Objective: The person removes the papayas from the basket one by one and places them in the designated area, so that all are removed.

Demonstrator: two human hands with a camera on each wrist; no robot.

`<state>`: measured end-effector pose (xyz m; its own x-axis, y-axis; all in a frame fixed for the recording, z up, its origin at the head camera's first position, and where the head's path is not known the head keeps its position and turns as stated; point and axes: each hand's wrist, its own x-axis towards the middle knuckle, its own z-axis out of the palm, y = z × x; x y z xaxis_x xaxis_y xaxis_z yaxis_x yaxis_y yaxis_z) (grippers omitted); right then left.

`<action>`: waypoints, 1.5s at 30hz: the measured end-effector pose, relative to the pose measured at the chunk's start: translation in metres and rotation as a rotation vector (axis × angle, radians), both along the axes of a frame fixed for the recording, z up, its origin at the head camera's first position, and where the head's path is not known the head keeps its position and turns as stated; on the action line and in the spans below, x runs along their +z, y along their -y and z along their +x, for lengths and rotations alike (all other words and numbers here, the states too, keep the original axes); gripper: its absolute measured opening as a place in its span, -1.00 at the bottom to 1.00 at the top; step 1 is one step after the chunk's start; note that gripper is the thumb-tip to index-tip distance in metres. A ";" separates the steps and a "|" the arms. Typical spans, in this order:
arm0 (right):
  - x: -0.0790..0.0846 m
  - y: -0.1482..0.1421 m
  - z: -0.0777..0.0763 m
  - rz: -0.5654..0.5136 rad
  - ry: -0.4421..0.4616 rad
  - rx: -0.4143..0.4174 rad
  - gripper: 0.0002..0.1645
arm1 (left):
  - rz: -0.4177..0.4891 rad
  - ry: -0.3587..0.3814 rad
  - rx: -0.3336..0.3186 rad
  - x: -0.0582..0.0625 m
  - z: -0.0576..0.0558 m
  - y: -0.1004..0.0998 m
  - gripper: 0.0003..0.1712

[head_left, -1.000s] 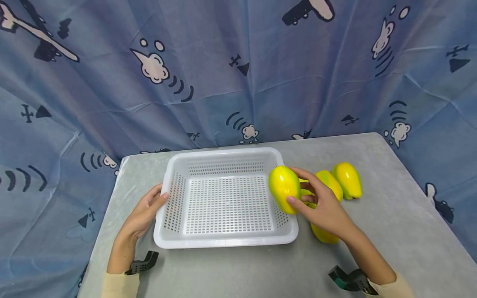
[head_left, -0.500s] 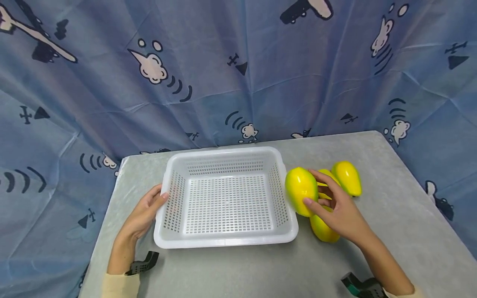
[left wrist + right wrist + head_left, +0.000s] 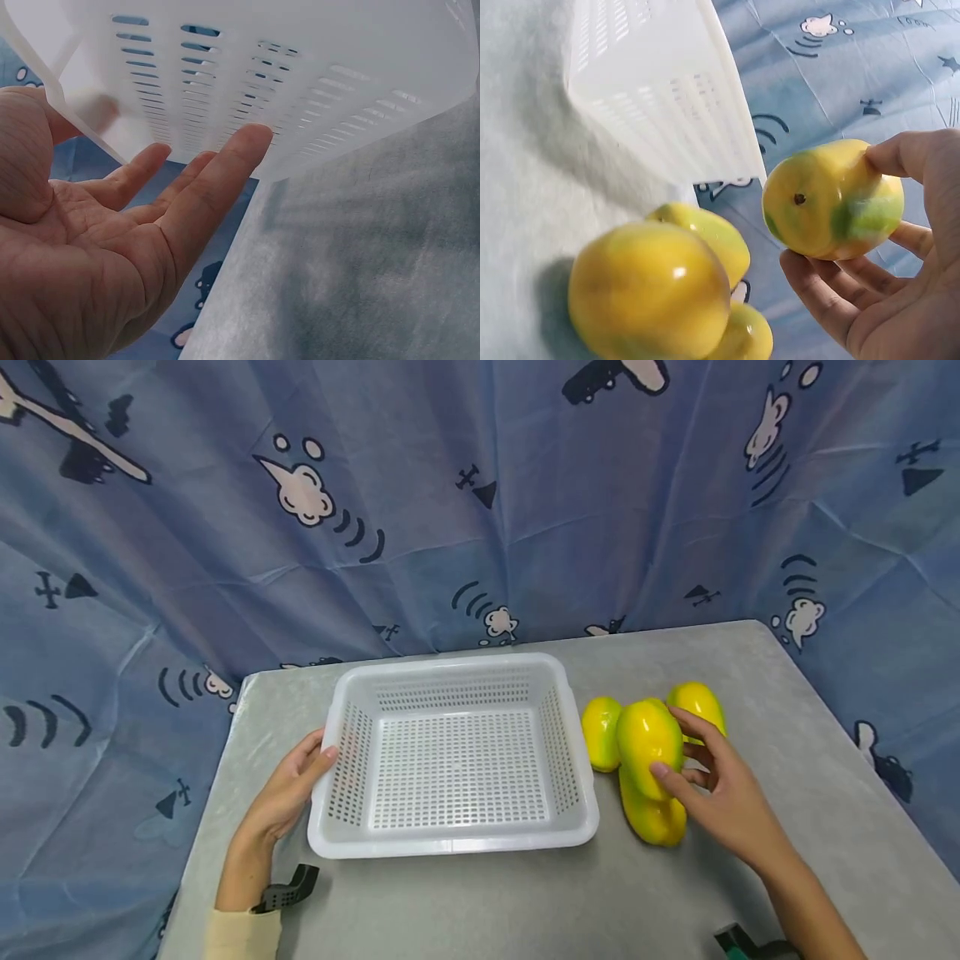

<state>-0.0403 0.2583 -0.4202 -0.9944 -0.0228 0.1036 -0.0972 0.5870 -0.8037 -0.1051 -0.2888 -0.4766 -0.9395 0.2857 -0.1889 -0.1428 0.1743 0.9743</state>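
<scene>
A white plastic basket [image 3: 457, 847] with slotted walls stands on the table. My left hand [image 3: 287, 787] grips its left rim, the thumb over the edge; the left wrist view shows the fingers [image 3: 214, 191] along the outside of the wall. In my right hand [image 3: 723, 793] a yellow-green mango [image 3: 649, 745] is held between thumb and fingers, above the other mangoes. The right wrist view shows this mango [image 3: 821, 199] raised off the table. Beneath and around it lie a mango [image 3: 654, 817] in front, a mango [image 3: 602, 735] beside the basket and a mango [image 3: 697, 703] behind.
The grey table [image 3: 480, 910] extends in front of the basket and to the right of the mangoes. A blue patterned curtain [image 3: 420, 510] hangs behind the table and along its sides. A black wrist device [image 3: 288, 889] sits on the left wrist.
My right hand has carried the mango rightward, from over the basket's right rim to above the other mangoes. The left hand has stayed on the basket, which stands where it was.
</scene>
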 end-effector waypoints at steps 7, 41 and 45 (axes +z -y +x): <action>-0.005 -0.018 0.003 -0.003 -0.011 -0.040 -0.10 | 0.005 -0.003 -0.006 0.003 -0.003 -0.001 -0.29; -0.046 -0.058 0.024 0.134 0.038 -0.191 -0.07 | -0.008 0.007 0.011 0.001 0.000 0.002 -0.29; -0.049 -0.059 0.027 0.141 0.060 -0.207 -0.06 | -0.006 0.006 0.002 0.001 0.000 0.002 -0.28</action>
<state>-0.0135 0.3178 -0.4688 -0.9837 0.1714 0.0547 0.0816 0.6960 -0.7134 -0.1049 -0.2903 -0.4758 -0.9387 0.2831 -0.1967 -0.1494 0.1799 0.9723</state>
